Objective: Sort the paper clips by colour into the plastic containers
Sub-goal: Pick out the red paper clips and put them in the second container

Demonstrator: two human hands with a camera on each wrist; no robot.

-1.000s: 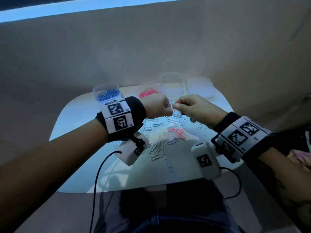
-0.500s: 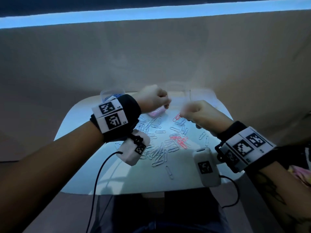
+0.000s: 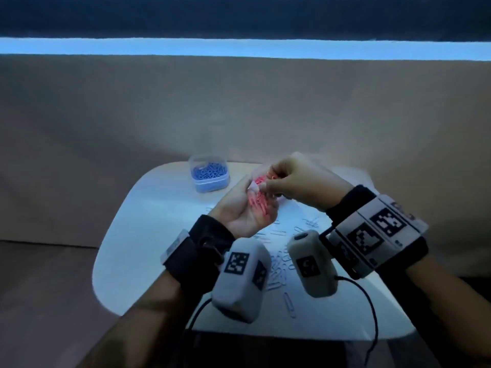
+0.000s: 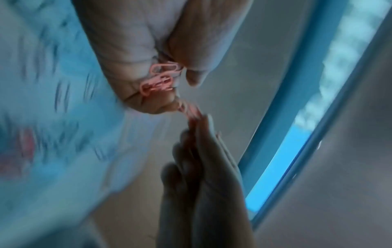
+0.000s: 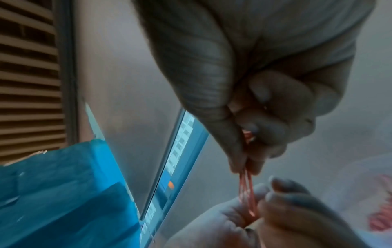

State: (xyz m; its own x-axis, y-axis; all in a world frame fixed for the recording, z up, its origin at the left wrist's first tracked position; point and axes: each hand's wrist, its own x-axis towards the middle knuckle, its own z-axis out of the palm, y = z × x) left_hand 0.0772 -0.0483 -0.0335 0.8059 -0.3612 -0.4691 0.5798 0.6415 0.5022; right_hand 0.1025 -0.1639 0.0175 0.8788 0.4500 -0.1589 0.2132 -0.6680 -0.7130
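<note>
My left hand [image 3: 240, 209] is turned palm up above the white table [image 3: 148, 235] and cups a bunch of pink paper clips [image 3: 259, 205] in its curled fingers. My right hand [image 3: 271, 181] hovers just above it, thumb and fingers pinching pink clips that hang down into the left palm. The left wrist view shows the pink clips [image 4: 161, 78] wedged between thumb and fingers of the left hand [image 4: 131, 50]. In the right wrist view, the right hand [image 5: 212, 67] pinches pink clips [image 5: 246, 193] over the left hand [image 5: 222, 223]. A clear container of blue clips [image 3: 208, 173] stands at the table's far side.
Several pale loose clips [image 3: 279, 269] lie scattered on the table under and between my wrists. Cables run from the wrist cameras [image 3: 239, 277] over the near table edge. A beige wall rises behind the table. Other containers are hidden behind my hands.
My left hand turned from knuckles up to palm up and now cups pink clips. The right hand moved left over it. The head view tilted upward.
</note>
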